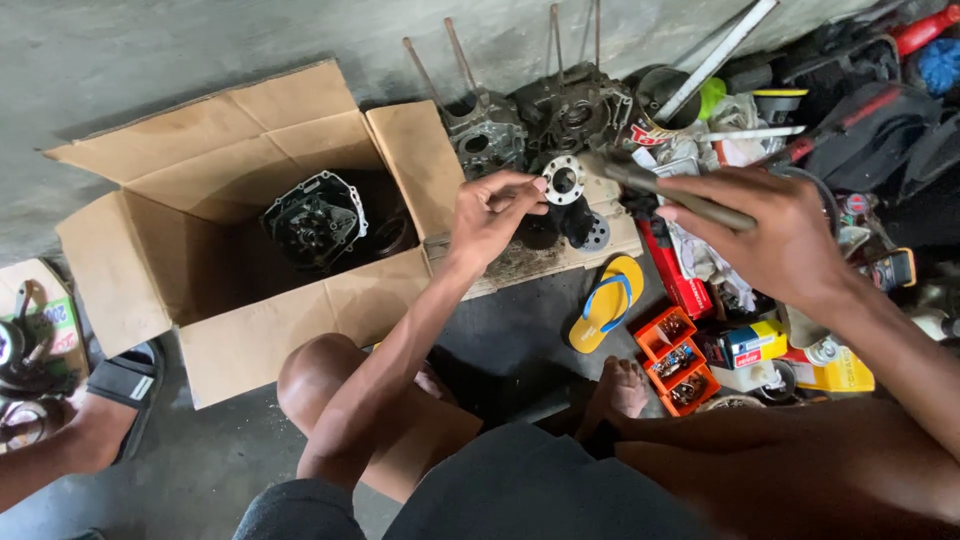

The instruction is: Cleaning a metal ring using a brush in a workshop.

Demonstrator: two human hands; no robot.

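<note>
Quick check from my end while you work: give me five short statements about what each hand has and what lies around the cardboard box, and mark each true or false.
1. The left hand pinches a round metal flange with holes. True.
2. The right hand is empty. False: its grip is closed on a dark metal rod.
3. The cardboard box is taped shut. False: its flaps are open and an engine cover lies inside.
4. A yellow sandal lies on the floor below the hands. True.
5. The orange tray of small parts sits inside the box. False: it is on the floor to the right of the sandal.
</note>
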